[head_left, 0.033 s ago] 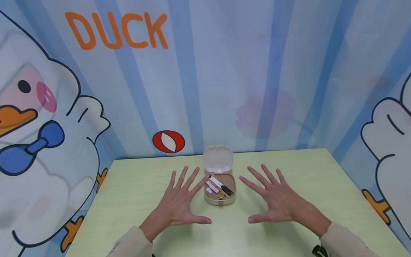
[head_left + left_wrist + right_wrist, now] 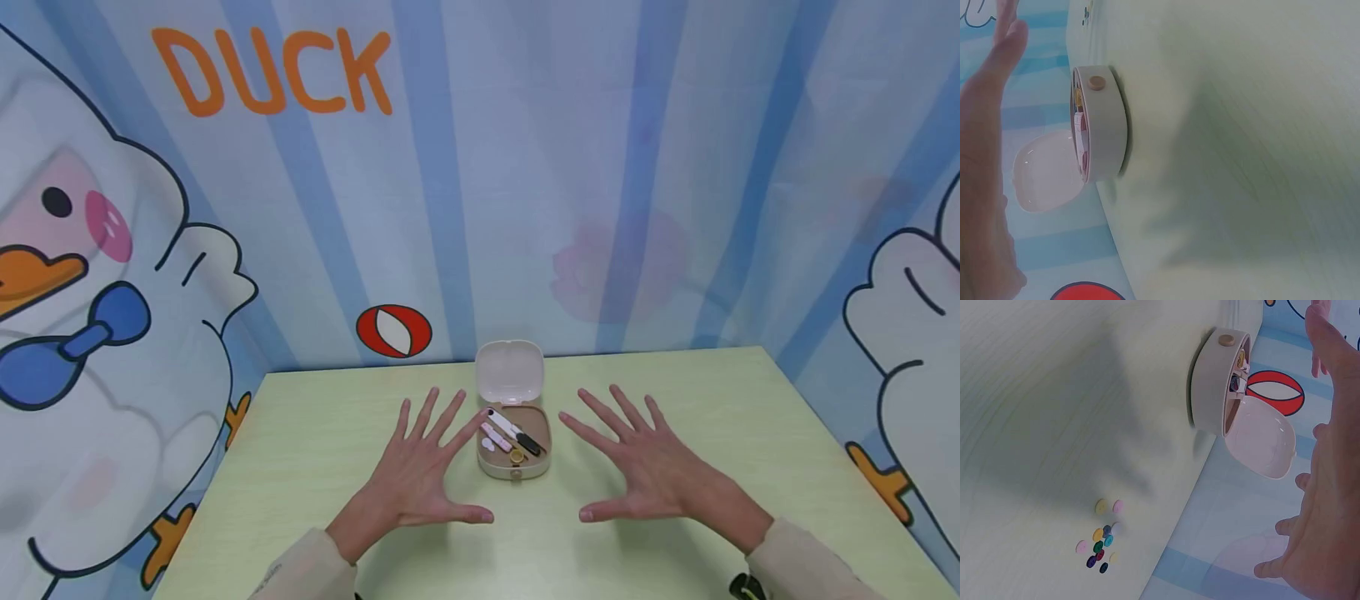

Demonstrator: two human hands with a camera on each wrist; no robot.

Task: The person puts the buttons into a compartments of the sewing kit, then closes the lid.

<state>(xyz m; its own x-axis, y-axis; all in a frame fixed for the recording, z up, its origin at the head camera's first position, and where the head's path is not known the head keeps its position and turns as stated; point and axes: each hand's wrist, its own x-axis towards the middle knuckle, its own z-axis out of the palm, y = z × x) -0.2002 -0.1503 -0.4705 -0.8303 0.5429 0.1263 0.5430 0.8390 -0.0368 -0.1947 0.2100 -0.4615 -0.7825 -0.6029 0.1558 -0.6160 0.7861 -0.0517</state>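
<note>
A small beige sewing-kit-like box (image 2: 491,468) stands on the table with its white lid (image 2: 510,371) raised at the back. Inside lie a slim white-and-black tool (image 2: 529,442), a pink-and-white stick (image 2: 497,437), a round gold-coloured piece (image 2: 517,456) and small white discs (image 2: 487,444). My left hand (image 2: 420,479) hovers left of the box, fingers spread, its index fingertip overlapping the box's edge in the head view. Fingers also spread, my right hand (image 2: 652,475) hovers on the right side, holding nothing. Several coloured button-like discs (image 2: 1098,547) lie on the table, hidden by my right hand in the head view.
The pale wooden table (image 2: 315,417) reaches back to a blue striped curtain (image 2: 510,167) printed with ducks. Long light sleeves (image 2: 311,567) cover both forearms. A round clasp (image 2: 1096,82) sits on the front wall of the box.
</note>
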